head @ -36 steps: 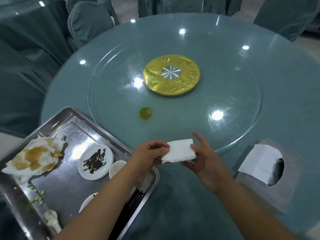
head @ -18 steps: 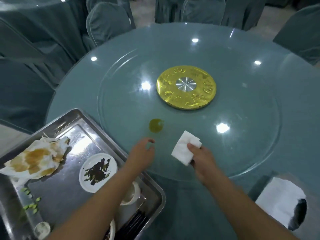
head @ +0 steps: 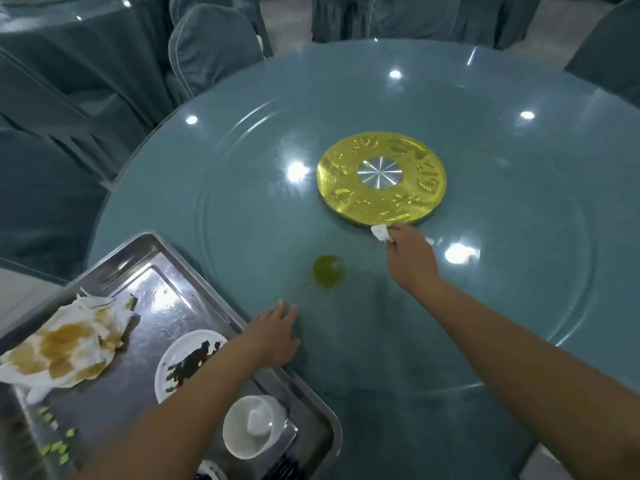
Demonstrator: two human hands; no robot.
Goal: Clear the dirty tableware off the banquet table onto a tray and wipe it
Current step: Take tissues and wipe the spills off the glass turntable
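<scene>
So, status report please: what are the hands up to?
Left hand flat on table beside tray. Right hand pinches tissue at gold disc's near edge. Green spill not yet wiped.

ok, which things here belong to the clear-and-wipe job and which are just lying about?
Job: right hand pinching the white napkin; left hand flat on the glass tabletop; green spill; tray with dirty plate, cup, stained tissues.
Lying about: gold centre disc; covered chairs.

Your left hand [head: 275, 336] and forearm, by the tray [head: 138, 241], are bare. So are your right hand [head: 410, 261] and forearm.
</scene>
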